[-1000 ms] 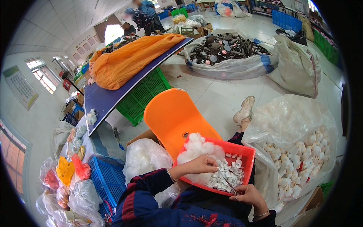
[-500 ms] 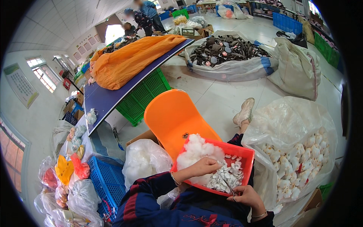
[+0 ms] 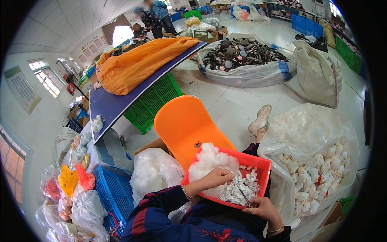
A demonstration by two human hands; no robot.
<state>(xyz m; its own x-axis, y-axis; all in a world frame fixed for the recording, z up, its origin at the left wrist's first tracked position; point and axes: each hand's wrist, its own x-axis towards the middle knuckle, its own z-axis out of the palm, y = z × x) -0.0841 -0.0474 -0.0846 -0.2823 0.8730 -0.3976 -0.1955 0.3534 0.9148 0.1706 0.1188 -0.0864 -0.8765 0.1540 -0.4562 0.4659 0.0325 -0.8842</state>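
On my lap rests a red tray [image 3: 263,165], with fluffy white stuffing [image 3: 209,161] in its left part and many small white fabric pieces [image 3: 248,184] in its right. Over the middle of the tray, my left hand [image 3: 219,178] is closed in a pinch; what lies between its fingertips is too small to make out. My right hand [image 3: 264,210], at the tray's near right corner, is closed around the handle end of slim metal forceps [image 3: 242,194]. Their tip points up and left toward the left fingertips.
An orange chair [image 3: 187,125] stands just beyond the tray. To the right sits a clear bag [image 3: 306,125] of small white plush pieces; at left, a bag of stuffing [image 3: 155,171] and a blue crate [image 3: 115,197]. Farther off are a blue-topped table [image 3: 133,99] and people.
The forceps have shifted slightly at the tip, and both hands keep nearly the same places over the tray. Little else differs.
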